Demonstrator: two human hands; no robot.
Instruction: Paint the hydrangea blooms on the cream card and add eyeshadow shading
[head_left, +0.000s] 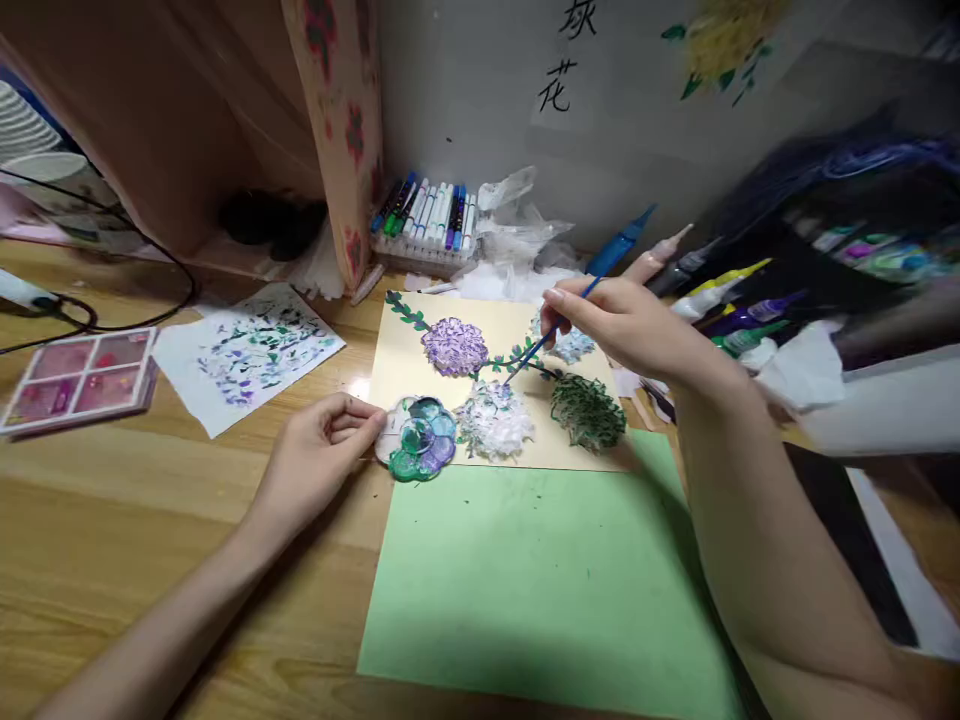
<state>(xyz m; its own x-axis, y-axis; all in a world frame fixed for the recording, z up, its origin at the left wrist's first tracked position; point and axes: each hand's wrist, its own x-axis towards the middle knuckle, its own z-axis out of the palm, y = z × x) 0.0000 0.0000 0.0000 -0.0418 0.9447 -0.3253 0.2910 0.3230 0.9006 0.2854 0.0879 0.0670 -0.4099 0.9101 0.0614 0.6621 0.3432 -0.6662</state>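
Observation:
My right hand point(611, 318) grips a blue paintbrush point(551, 332), its tip touching or just above the white flower point(496, 420) of a painting on cream paper point(401, 345). Purple point(455, 347) and dark green point(589, 412) flower heads and a leafy vine are also on that sheet. A pale blue flower point(571, 345) is partly covered by my right hand. With thumb and fingers, my left hand point(330, 440) pinches the edge of a flower-shaped paint palette point(418, 440) smeared with green, purple, blue and white. The palette overlaps the painting's lower left corner.
Green paper point(525, 580) lies below the painting. A paint-spotted tissue point(259, 350) and a four-part pink box point(81, 378) are at left. Markers point(431, 220) stand in a clear holder behind. Paint tubes point(720, 290) and crumpled tissue point(802, 365) crowd the right.

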